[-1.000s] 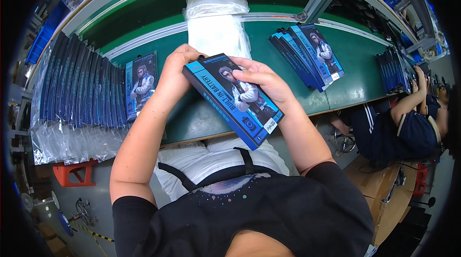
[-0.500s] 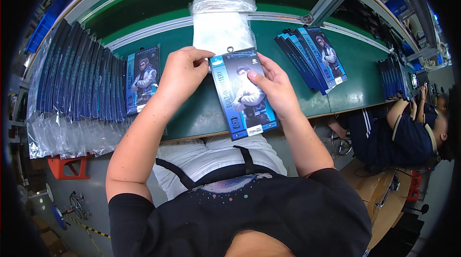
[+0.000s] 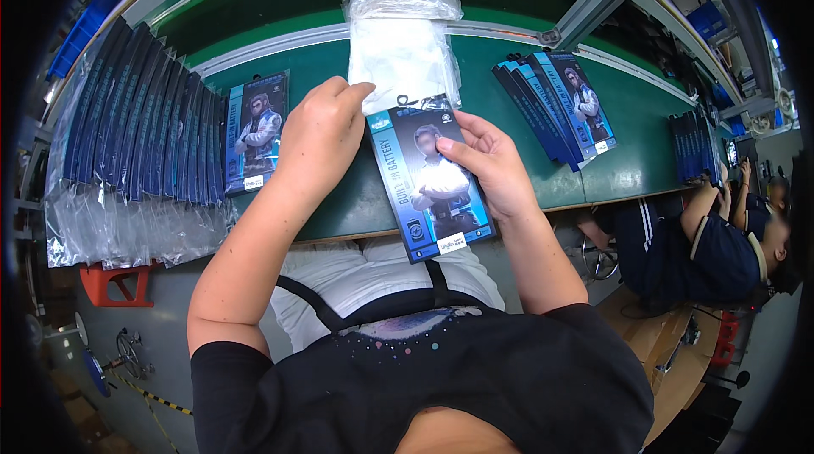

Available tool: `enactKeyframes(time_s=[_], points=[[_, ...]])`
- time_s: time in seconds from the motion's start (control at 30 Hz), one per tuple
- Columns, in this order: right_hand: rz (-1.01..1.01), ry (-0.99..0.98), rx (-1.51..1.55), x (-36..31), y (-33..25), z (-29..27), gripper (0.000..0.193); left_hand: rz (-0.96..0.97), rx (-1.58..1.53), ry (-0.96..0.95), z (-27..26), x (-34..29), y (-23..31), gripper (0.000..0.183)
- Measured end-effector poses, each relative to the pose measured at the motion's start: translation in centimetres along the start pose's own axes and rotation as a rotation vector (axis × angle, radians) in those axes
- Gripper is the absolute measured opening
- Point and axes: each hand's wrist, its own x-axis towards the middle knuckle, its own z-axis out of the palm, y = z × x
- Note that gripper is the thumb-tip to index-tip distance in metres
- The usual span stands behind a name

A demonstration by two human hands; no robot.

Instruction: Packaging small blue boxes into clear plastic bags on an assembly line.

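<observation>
Both hands, left (image 3: 320, 133) and right (image 3: 487, 167), pinching a flat blue box (image 3: 430, 178) mid-frame, tilted face-up for viewing above the tabletop (image 3: 627, 157).

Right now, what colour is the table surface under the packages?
Green, seen best in the head view: the table.

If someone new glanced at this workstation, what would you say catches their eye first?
Most striking is the blue printed retail box, held at centre by the left hand and right hand over the green bench. Left of it stands a long row of bagged boxes; just behind lies a stack of clear plastic bags.
</observation>
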Motion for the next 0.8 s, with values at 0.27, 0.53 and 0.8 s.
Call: enactKeyframes(time_s=[0.27,0.53,0.8], points=[[-0.094,0.135,-0.005,-0.1,0.5,0.5,0.044,0.063,-0.027,-0.084,-0.2,-0.5,0.7,0.026],[-0.097,0.106,0.063,-0.7,0.0,0.5,0.028,-0.436,-0.705,-0.250,-1.2,-0.7,-0.6,0.038],[-0.073,0.070,0.109,-1.0,0.2,0.9,0.039,-0.799,-1.250,-0.240,1.6,0.7,-0.4,0.042]])
